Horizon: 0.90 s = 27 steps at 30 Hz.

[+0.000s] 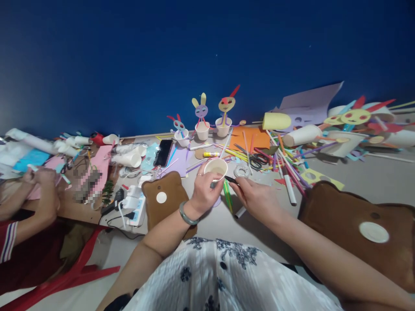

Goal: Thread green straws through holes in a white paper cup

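Note:
A white paper cup [215, 167] is held up by my left hand [206, 190], its open rim facing up toward me and my fingers wrapped round its side. My right hand [254, 194] is closed on a black pen [231, 179], whose tip end points left at the cup's right side. Whether the tip touches the cup, I cannot tell. Just below and between the hands lies a green strip [228, 196]. A roll of clear tape [241, 171] sits behind my right hand. Near it are black scissors [258, 161].
Paper rabbit figures in cups [202, 129] stand along the blue wall. Brown pouches [167, 194] flank my arms. A power strip [138, 210] and phone [163, 152] are at left, with colored sticks, markers and orange paper [248, 137] beyond. Another person's hands [43, 177] work at far left.

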Tool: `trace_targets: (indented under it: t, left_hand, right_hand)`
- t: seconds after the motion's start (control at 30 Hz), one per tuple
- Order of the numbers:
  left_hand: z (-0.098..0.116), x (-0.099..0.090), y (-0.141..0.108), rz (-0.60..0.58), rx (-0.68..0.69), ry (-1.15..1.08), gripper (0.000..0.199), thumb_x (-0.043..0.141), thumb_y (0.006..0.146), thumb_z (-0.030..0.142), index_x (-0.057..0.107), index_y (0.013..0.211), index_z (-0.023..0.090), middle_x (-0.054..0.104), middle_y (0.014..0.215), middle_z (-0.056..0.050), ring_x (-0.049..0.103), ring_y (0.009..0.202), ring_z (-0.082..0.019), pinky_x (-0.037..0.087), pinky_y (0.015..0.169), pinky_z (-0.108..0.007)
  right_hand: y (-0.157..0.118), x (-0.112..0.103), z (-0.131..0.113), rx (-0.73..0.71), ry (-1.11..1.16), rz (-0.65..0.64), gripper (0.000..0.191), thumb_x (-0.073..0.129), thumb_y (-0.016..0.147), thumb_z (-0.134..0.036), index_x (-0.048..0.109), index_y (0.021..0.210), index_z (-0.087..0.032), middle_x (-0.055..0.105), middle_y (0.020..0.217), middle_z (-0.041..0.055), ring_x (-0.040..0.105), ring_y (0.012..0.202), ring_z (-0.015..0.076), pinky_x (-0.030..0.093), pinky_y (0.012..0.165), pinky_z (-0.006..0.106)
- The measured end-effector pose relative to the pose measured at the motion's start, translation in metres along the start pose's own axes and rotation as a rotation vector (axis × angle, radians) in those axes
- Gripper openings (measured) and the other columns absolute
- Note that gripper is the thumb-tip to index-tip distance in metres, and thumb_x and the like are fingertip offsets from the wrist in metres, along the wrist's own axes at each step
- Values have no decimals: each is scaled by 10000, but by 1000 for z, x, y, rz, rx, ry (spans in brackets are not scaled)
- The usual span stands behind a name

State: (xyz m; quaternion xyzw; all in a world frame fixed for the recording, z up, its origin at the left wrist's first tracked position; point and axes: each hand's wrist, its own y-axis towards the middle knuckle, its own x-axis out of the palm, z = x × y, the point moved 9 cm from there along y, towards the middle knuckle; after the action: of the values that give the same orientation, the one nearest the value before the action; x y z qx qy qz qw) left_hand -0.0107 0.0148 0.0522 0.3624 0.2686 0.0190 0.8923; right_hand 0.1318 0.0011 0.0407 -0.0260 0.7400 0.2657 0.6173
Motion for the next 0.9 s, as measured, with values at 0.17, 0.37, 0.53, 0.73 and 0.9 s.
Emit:
trace_targets:
  t: [0.17,0.37,0.53,0.73,0.9]
  left_hand:
    - [12,-8,0,42,50,19,46,638,930,229,676,916,208,746,928,-67,622,1253,-263,514,1077,-492]
    - [9,-4,-4,53,50,70,39,653,926,231,681,916,205,740,882,-64,638,1253,-271,542,1053,-467]
    - [5,1,-4,39,56,105,59,636,934,225,681,908,197,727,833,-53,666,1193,-265,547,1053,-473]
    - [3,2,-4,30,56,103,90,625,942,238,684,889,197,733,840,-59,666,1180,-268,544,1053,-481]
    - [2,3,-3,17,69,129,109,611,950,251,687,889,201,729,810,-52,677,1145,-268,526,1070,-505]
  right_hand:
    - [-4,-13,-7,-51,-80,111,441,385,1072,-416,630,790,-181,670,611,52,556,473,170,176,525,304]
    - [-1,17,13,96,363,-79,437,343,1062,-471,583,815,-201,659,648,40,585,542,166,283,536,271]
    - [0,36,18,175,551,-163,436,345,1041,-514,558,804,-216,625,636,27,586,582,175,340,572,264]
    - [-1,28,14,116,183,-56,512,294,1056,-510,623,834,-187,710,734,102,590,570,188,199,542,306]
    - [2,38,20,171,437,-139,460,334,1041,-517,598,832,-204,674,690,59,598,606,188,294,567,281]
